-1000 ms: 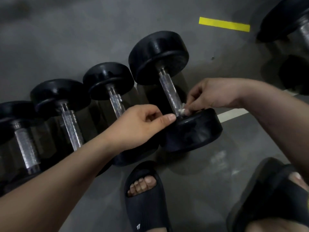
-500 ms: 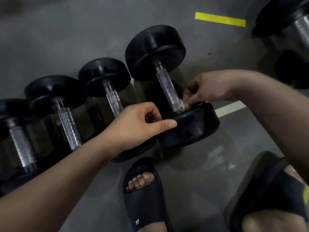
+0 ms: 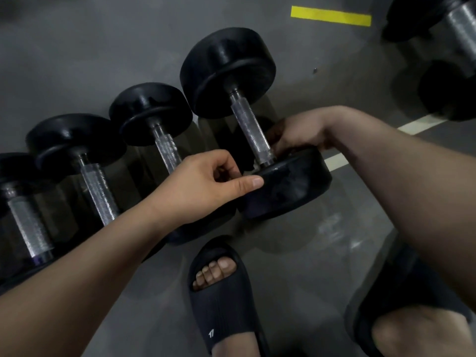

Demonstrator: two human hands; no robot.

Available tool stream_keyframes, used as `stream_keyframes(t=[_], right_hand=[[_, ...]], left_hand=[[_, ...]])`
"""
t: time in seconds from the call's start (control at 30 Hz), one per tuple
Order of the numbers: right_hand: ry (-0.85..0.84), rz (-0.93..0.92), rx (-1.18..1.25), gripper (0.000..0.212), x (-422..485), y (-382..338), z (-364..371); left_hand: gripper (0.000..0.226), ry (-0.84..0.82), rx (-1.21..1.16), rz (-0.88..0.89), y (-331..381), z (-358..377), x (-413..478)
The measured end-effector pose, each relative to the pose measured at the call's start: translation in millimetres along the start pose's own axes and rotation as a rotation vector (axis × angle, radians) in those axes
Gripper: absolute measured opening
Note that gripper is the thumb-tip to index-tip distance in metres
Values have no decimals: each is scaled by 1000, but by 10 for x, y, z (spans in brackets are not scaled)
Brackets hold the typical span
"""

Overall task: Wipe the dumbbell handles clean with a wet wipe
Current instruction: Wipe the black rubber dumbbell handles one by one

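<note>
1. Head view, looking down: a row of black dumbbells lies on a grey floor point(image 3: 90, 47). The person works on the largest dumbbell point(image 3: 226, 70), at the row's right end. Its knurled steel handle point(image 3: 249, 130) points away from the viewer.
2. Risk of rolling: the round weights sit loose on the floor, so a hard sideways rub could roll the dumbbell toward the sandalled foot point(image 3: 221, 287) just below it.
3. Risk of a pinch: the fingers work in the tight corner where the handle meets the near weight point(image 3: 288, 184), with the next dumbbell point(image 3: 152, 112) close beside it.
4. Risk of a poor clean: the rough knurling could snag or shred the wipe, and the bare far stretch of the handle could be missed.
5. Left hand point(image 3: 206, 184): it reaches in from the lower left. Its straight thumb lies on the near weight's rim, probably steadying it. The fingers are curled under, and whether they hold anything cannot be told.
6. Right hand point(image 3: 296, 135): it comes from the right with the wrist bent down, and its shadowed fingers curl at the handle's near end.
7. Wet wipe point(image 3: 254, 163): only a small pale scrap shows at the handle's base, apparently pinched against the metal by the right hand.
</note>
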State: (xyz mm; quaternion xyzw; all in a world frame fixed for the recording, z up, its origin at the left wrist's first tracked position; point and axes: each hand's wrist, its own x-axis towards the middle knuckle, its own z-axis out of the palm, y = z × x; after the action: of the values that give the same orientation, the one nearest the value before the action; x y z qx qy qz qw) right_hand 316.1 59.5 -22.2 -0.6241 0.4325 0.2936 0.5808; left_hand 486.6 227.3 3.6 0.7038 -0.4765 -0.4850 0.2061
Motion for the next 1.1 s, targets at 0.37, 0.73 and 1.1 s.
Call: stream_keyframes(t=[0.37, 0.73, 1.1], right_hand=[[122, -129, 111, 11, -251, 124, -92], [517, -240, 300, 15, -198, -46, 74], [453, -167, -45, 19, -364, 39, 70]], left_hand=[[45, 2, 4, 30, -7, 3, -4], [45, -3, 12, 40, -12, 13, -12], [44, 0, 30, 46, -5, 10, -10]])
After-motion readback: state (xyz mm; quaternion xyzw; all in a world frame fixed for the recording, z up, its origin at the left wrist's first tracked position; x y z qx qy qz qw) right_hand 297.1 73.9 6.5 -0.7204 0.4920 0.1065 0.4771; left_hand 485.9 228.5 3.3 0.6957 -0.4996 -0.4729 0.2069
